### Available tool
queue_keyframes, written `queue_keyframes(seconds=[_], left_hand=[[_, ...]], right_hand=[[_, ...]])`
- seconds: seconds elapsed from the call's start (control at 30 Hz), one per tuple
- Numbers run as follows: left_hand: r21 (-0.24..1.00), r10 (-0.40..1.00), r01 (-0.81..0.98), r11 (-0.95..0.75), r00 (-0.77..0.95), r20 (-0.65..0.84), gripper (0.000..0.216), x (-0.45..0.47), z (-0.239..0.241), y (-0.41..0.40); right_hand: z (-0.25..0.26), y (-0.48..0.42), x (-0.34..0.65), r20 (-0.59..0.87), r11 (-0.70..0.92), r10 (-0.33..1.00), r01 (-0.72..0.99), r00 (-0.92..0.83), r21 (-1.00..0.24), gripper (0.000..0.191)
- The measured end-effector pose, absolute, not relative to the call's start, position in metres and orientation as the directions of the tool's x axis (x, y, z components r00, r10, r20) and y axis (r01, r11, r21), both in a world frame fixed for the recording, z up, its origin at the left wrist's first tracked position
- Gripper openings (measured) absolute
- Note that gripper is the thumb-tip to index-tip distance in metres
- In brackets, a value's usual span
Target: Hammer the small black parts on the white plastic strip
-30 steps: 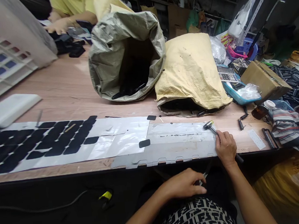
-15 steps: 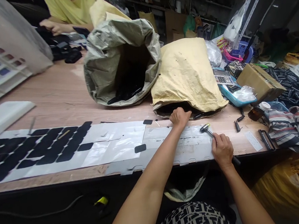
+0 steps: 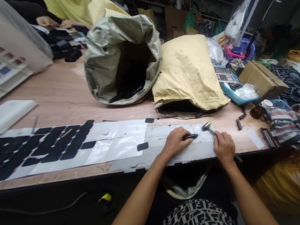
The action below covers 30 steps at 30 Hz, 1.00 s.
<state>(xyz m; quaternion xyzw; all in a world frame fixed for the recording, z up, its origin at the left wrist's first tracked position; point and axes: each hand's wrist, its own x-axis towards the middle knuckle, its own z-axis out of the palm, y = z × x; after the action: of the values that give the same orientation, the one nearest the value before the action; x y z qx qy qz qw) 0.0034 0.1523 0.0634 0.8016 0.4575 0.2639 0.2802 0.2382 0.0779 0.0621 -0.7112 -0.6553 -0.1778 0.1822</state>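
My left hand is over the grey mat, its fingers closed on a slim black pen-shaped piece whose tip points right. To its right, my right hand is wrapped round the handle of a small hammer. The hammer's metal head, with a yellow end face, is just over the mat, and its black grip end sticks out below my hand. Beyond my left hand lies a yellow sack, its dark mouth facing me. One black piece shows at the lip of that mouth.
Left of the yellow sack, a grey-lined sack gapes open with black pieces inside. A white sheet bearing rows of black pads covers the left side. A calculator, carton and bottle stand right. Another person sits across the table.
My left hand has come out of the yellow sack's mouth and back over the mat, now with a black pen-shaped piece in it. My right hand keeps hold of the hammer in nearly the same place.
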Motion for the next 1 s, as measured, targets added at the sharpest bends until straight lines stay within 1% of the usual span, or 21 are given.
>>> queue_keyframes(seconds=[0.07, 0.13, 0.17, 0.23, 0.33, 0.37, 0.43, 0.57, 0.73, 0.87, 1.0], left_hand=[[0.699, 0.877, 0.564, -0.439, 0.436, 0.199, 0.019, 0.004, 0.056, 0.153], [0.712, 0.881, 0.552, -0.434, 0.425, 0.208, 0.022, 0.004, 0.054, 0.155], [0.719, 0.883, 0.545, -0.431, 0.419, 0.212, 0.022, 0.004, 0.053, 0.156], [0.732, 0.883, 0.529, -0.43, 0.414, 0.22, 0.021, 0.003, 0.054, 0.157], [0.749, 0.886, 0.513, -0.419, 0.413, 0.212, 0.016, 0.003, 0.054, 0.157], [0.755, 0.889, 0.512, -0.409, 0.411, 0.203, 0.015, 0.003, 0.054, 0.157], [0.765, 0.896, 0.513, -0.389, 0.405, 0.184, 0.015, 0.003, 0.055, 0.157], [0.771, 0.903, 0.521, -0.366, 0.401, 0.157, 0.015, 0.004, 0.058, 0.157], [0.77, 0.906, 0.53, -0.354, 0.399, 0.142, 0.017, 0.004, 0.06, 0.156], [0.77, 0.904, 0.527, -0.36, 0.4, 0.149, 0.017, 0.005, 0.058, 0.157], [0.767, 0.906, 0.531, -0.362, 0.395, 0.154, 0.017, 0.005, 0.058, 0.158]], right_hand=[[0.064, 0.079, 0.24, 0.479, -0.069, 0.874, 0.997, 0.082, -0.044, 0.03], [0.066, 0.078, 0.241, 0.463, -0.049, 0.881, 0.993, 0.094, -0.108, 0.03], [0.068, 0.077, 0.241, 0.457, -0.035, 0.883, 0.986, 0.108, -0.165, 0.03], [0.073, 0.074, 0.24, 0.448, -0.001, 0.881, 0.945, 0.156, -0.328, 0.03], [0.083, 0.064, 0.233, 0.385, 0.053, 0.897, 0.811, 0.217, -0.582, 0.032], [0.087, 0.061, 0.229, 0.351, 0.065, 0.911, 0.766, 0.216, -0.64, 0.032], [0.094, 0.054, 0.222, 0.286, 0.071, 0.938, 0.699, 0.195, -0.711, 0.032], [0.102, 0.046, 0.209, 0.227, 0.081, 0.963, 0.656, 0.142, -0.751, 0.03], [0.101, 0.044, 0.202, 0.269, 0.12, 0.955, 0.669, 0.123, -0.733, 0.029], [0.096, 0.046, 0.203, 0.247, 0.123, 0.965, 0.684, 0.087, -0.719, 0.028], [0.097, 0.048, 0.2, 0.242, 0.113, 0.966, 0.679, 0.097, -0.726, 0.028]])
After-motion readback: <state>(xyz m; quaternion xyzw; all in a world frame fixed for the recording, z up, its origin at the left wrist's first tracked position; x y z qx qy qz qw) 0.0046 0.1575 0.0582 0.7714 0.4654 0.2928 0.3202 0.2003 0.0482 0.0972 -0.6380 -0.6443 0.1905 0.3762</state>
